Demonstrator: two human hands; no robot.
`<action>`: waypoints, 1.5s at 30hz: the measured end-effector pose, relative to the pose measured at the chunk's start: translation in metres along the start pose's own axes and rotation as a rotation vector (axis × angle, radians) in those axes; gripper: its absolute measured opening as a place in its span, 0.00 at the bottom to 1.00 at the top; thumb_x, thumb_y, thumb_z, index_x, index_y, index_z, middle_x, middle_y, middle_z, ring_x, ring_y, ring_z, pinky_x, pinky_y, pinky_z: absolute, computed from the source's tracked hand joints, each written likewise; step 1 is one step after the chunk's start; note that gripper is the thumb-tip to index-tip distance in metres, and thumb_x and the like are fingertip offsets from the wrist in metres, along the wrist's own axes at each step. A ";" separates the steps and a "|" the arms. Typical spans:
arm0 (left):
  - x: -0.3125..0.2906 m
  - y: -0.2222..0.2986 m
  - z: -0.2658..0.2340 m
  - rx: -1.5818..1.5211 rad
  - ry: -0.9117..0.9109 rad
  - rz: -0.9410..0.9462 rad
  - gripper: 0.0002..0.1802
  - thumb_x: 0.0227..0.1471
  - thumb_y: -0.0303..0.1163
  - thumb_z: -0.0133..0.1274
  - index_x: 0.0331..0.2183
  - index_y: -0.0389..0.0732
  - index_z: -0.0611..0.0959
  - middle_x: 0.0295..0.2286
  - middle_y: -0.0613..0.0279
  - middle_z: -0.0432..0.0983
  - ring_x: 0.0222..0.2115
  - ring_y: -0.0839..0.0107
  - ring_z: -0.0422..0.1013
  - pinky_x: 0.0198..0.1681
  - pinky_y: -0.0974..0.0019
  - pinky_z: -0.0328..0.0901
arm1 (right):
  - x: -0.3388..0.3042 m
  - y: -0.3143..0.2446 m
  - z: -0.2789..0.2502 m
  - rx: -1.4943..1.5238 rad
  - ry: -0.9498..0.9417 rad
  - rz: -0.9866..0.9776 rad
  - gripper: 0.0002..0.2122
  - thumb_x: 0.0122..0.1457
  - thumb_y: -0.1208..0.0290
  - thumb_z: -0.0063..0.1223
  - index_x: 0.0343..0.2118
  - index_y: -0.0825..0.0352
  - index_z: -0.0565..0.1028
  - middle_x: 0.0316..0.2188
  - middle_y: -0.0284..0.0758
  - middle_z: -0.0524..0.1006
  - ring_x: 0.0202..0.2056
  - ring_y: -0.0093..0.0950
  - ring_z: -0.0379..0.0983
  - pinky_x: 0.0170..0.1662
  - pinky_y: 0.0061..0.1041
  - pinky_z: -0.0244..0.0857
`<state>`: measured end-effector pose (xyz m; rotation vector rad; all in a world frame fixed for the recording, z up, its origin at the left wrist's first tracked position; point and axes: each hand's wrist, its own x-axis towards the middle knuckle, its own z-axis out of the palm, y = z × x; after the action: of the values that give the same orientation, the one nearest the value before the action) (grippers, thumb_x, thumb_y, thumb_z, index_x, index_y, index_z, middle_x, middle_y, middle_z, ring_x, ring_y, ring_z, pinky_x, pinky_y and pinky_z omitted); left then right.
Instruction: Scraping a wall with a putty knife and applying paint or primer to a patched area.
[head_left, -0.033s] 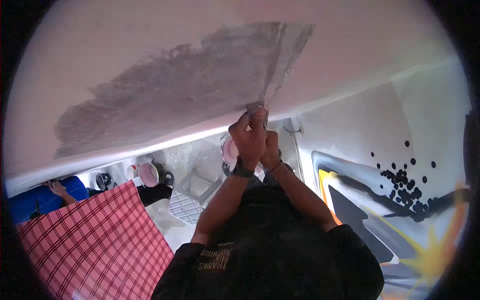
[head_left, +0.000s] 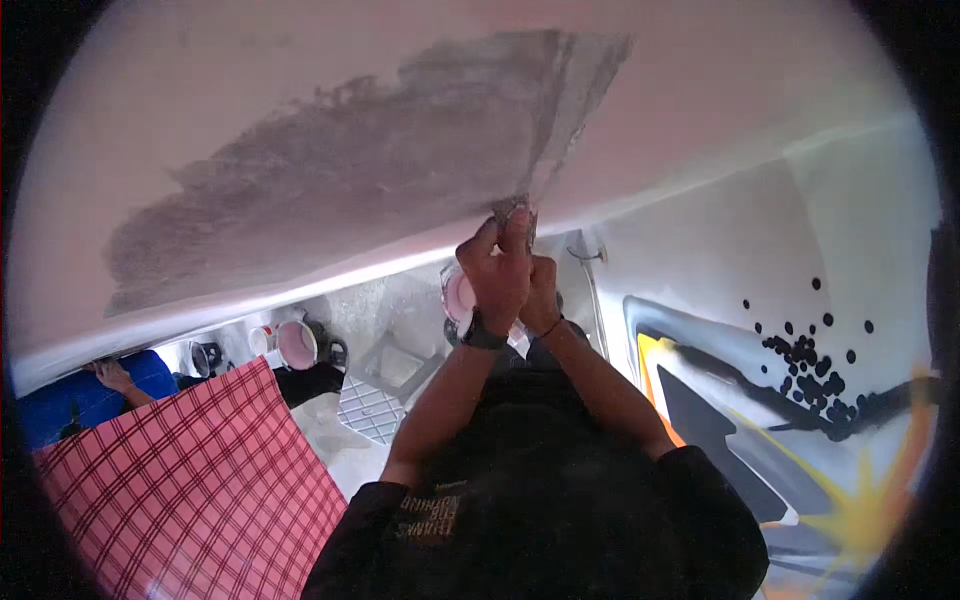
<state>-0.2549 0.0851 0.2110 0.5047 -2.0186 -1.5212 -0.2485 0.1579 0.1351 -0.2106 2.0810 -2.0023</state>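
A: Risk?
B: L hand [head_left: 496, 280] is tight on the smeared tool [head_left: 507, 208] at the grey patch's [head_left: 340, 165] lower rt edge; uneven pressure might gouge it. R hand [head_left: 543, 292], just below patch: can't tell grip, fingers hidden.
A: Qty?
B: 1 patch, 1 tool, 2 own hands; below patch, min. 2 pink-mouthed buckets [head_left: 316, 352], 1 crate [head_left: 372, 412].

Free room runs left along the grey patch [head_left: 350, 180]; the painted wall [head_left: 710, 275] bars the right
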 end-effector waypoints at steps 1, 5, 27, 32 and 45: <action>-0.001 0.000 0.001 0.003 -0.002 -0.030 0.12 0.55 0.31 0.54 0.26 0.31 0.80 0.18 0.69 0.73 0.22 0.84 0.63 0.24 0.74 0.61 | 0.000 0.001 0.000 0.004 -0.004 -0.001 0.13 0.50 0.70 0.55 0.16 0.73 0.69 0.11 0.32 0.68 0.23 0.13 0.61 0.22 0.27 0.60; 0.000 -0.002 0.005 -0.010 0.019 -0.047 0.12 0.55 0.31 0.54 0.27 0.31 0.81 0.18 0.70 0.73 0.22 0.84 0.63 0.25 0.74 0.61 | 0.001 0.004 -0.002 0.033 -0.020 -0.007 0.13 0.50 0.69 0.55 0.16 0.72 0.69 0.11 0.32 0.68 0.23 0.13 0.61 0.22 0.27 0.59; 0.000 0.011 0.002 -0.035 -0.002 -0.039 0.12 0.55 0.31 0.53 0.28 0.30 0.81 0.20 0.65 0.76 0.24 0.84 0.65 0.26 0.75 0.62 | 0.001 -0.013 -0.005 -0.006 -0.046 -0.069 0.14 0.52 0.69 0.54 0.17 0.74 0.68 0.12 0.30 0.68 0.24 0.13 0.60 0.22 0.27 0.59; 0.005 0.013 -0.001 -0.068 -0.032 -0.139 0.13 0.56 0.32 0.53 0.24 0.33 0.80 0.16 0.70 0.71 0.19 0.86 0.61 0.20 0.75 0.57 | -0.001 -0.028 -0.004 -0.052 -0.052 0.043 0.14 0.51 0.68 0.54 0.18 0.74 0.70 0.12 0.37 0.69 0.25 0.13 0.62 0.22 0.28 0.61; 0.013 0.024 -0.009 -0.023 0.011 0.004 0.12 0.55 0.32 0.54 0.26 0.32 0.81 0.18 0.70 0.72 0.20 0.85 0.61 0.22 0.76 0.58 | 0.000 -0.034 0.003 0.027 -0.063 0.005 0.12 0.51 0.72 0.54 0.15 0.72 0.68 0.13 0.29 0.70 0.24 0.13 0.61 0.22 0.26 0.59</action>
<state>-0.2583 0.0770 0.2382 0.4990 -1.9901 -1.5340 -0.2496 0.1536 0.1685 -0.2602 2.0136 -1.9932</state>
